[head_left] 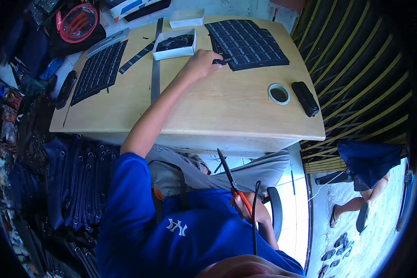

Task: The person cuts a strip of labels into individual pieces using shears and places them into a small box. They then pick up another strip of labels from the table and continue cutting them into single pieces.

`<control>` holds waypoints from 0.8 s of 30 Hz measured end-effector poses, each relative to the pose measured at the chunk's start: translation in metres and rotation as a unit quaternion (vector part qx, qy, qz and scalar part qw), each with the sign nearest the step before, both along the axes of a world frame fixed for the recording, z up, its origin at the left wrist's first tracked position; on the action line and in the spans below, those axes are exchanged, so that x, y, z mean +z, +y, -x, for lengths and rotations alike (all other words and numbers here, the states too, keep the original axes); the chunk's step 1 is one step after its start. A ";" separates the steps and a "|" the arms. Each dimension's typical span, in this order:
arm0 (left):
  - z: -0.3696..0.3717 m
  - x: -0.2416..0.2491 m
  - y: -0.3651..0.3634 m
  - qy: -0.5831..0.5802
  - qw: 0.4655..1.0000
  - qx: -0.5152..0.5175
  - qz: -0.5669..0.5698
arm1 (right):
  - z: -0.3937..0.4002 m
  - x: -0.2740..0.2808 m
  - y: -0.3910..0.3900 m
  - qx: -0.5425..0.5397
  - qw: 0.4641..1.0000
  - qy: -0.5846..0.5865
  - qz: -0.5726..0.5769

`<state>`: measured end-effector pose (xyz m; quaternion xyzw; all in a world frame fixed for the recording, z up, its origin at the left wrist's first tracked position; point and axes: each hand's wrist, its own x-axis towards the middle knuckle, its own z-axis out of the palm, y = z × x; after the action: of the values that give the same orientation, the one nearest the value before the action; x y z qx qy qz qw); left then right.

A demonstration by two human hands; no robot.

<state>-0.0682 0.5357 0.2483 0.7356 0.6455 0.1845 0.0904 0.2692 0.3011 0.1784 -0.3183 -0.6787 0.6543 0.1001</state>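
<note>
My left hand (201, 65) reaches over the wooden table (217, 106), its fingers closed on a small black piece (219, 61). It is beside the lower left edge of a stack of black sheets (250, 44) with white printed labels. Just to the left stands a white box (177, 52) holding black pieces. My right hand (242, 205) is low, near my lap and off the table, wrapped round the orange handles of a pair of scissors (228, 172). The scissor blades look nearly together and point up toward the table edge.
More printed sheets (99, 69), a cut strip (136, 57) and a long ruler (156, 78) lie left. A tape roll (279, 94) and black case (305, 98) are at right. Dark blue bags (78, 185) hang left. Another person's legs (356, 204) show beyond the folding gate (356, 69).
</note>
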 end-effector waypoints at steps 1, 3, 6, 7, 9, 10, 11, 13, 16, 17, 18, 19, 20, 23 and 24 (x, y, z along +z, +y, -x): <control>0.002 0.000 -0.005 0.001 1.000 0.001 0.002 | -0.002 0.000 0.000 -0.005 0.999 -0.035 0.025; 0.003 0.005 -0.016 -0.018 0.999 -0.031 0.012 | -0.004 -0.002 0.001 -0.003 0.999 -0.030 0.022; 0.008 0.010 -0.025 0.017 0.997 -0.074 -0.008 | -0.004 0.001 0.005 0.003 0.996 -0.065 0.053; 0.010 0.014 -0.025 0.018 0.997 -0.073 -0.007 | -0.004 0.002 0.006 0.009 0.990 -0.106 0.087; 0.012 0.025 -0.017 0.011 0.991 -0.122 0.052 | -0.003 0.002 0.006 0.000 0.995 -0.080 0.061; 0.013 0.027 -0.012 0.012 0.991 -0.124 0.049 | -0.002 0.001 0.005 -0.011 0.998 -0.052 0.035; 0.013 0.029 -0.007 0.057 0.985 -0.151 0.055 | -0.001 0.000 0.005 -0.013 0.998 -0.052 0.033; 0.015 0.039 0.009 0.058 0.966 -0.208 0.142 | 0.000 -0.002 0.005 -0.022 0.999 -0.025 0.020; 0.016 0.045 0.025 0.054 0.940 -0.275 0.195 | -0.001 -0.001 0.005 -0.020 0.999 -0.040 0.029; 0.017 0.045 0.026 0.067 0.942 -0.264 0.198 | 0.000 0.002 0.004 -0.023 0.999 -0.030 0.023; 0.019 0.046 0.027 0.067 0.942 -0.266 0.192 | -0.003 -0.004 0.003 -0.030 0.999 -0.038 0.010; 0.020 0.049 0.025 0.070 0.941 -0.254 0.214 | -0.005 -0.004 0.002 -0.037 0.998 -0.038 0.018; 0.023 0.050 0.022 0.072 0.939 -0.240 0.237 | -0.006 -0.005 0.001 -0.044 0.998 -0.036 0.026; 0.037 0.048 0.010 0.066 0.941 -0.272 0.188 | -0.009 -0.010 0.002 -0.054 0.996 -0.057 0.050; 0.040 0.050 0.006 0.069 0.940 -0.269 0.196 | -0.008 -0.011 0.003 -0.052 0.996 -0.056 0.051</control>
<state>-0.1082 0.5413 0.2987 0.8603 0.4518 -0.0282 0.2344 0.2768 0.3041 0.1678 -0.3941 -0.6311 0.6634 0.0796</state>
